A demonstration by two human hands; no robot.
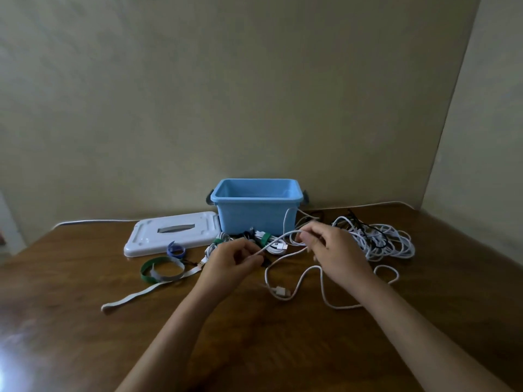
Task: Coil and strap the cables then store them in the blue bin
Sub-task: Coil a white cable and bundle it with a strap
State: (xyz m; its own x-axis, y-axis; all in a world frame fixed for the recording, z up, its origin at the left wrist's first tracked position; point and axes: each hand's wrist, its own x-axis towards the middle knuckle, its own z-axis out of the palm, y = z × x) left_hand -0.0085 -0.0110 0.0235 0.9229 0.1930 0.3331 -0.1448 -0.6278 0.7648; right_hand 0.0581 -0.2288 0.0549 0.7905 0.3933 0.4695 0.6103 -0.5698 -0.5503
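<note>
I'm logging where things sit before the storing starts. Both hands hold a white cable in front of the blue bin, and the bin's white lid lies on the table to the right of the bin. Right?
Not quite. The head view shows the white lid lying to the left of the blue bin, not the right. The rest holds: the left hand and right hand both hold a white cable in front of the bin.

Glossy dark wooden table (85, 335), matt blue plastic bin (254, 216), smooth white plastic lid (158, 233), matt plastered wall (198, 94)
</note>
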